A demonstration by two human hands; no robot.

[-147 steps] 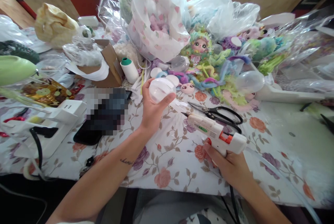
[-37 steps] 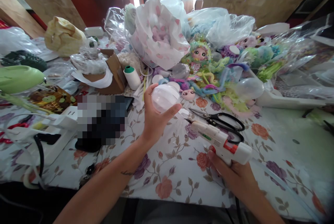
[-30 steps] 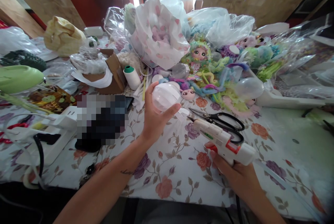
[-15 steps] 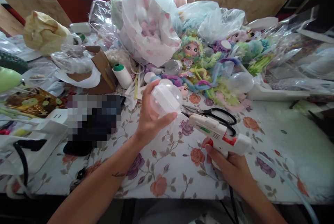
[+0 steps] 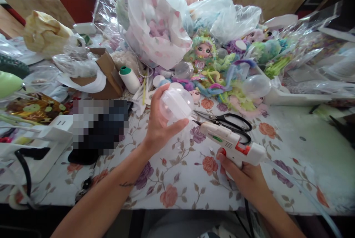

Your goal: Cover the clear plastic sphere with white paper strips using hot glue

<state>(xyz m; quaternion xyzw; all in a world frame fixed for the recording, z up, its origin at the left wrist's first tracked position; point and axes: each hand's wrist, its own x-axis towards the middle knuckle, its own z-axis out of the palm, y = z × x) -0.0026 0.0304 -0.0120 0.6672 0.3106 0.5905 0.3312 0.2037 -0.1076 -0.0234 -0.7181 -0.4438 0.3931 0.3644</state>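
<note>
My left hand [image 5: 159,125] is closed around a clear plastic ball [image 5: 181,95], thumb below and fingers over its left side. A white strip [image 5: 175,104] shows on or inside the ball; I cannot tell which. In my right hand [image 5: 244,173] is a white hot glue gun [image 5: 222,136], a finger at its red trigger. The gun's dark nozzle points left, close to the ball's lower right edge and my left thumb. A translucent glue stick [image 5: 302,190] trails from its rear. Behind the gun lie black-handled scissors [image 5: 235,122] on the flowered tablecloth [image 5: 177,171].
At the back, a doll [image 5: 203,51] sits among coloured yarn and plastic bags, beside a spotted bag [image 5: 158,27]. A thread cone [image 5: 129,79] stands by a cardboard box [image 5: 109,73]. Leftward lie a dark phone [image 5: 104,127] and a white power strip [image 5: 41,156]. Another clear ball [image 5: 256,85] rests right.
The glue gun has shifted very slightly left. My left hand and the ball keep almost the same place, and both grips are unchanged.
</note>
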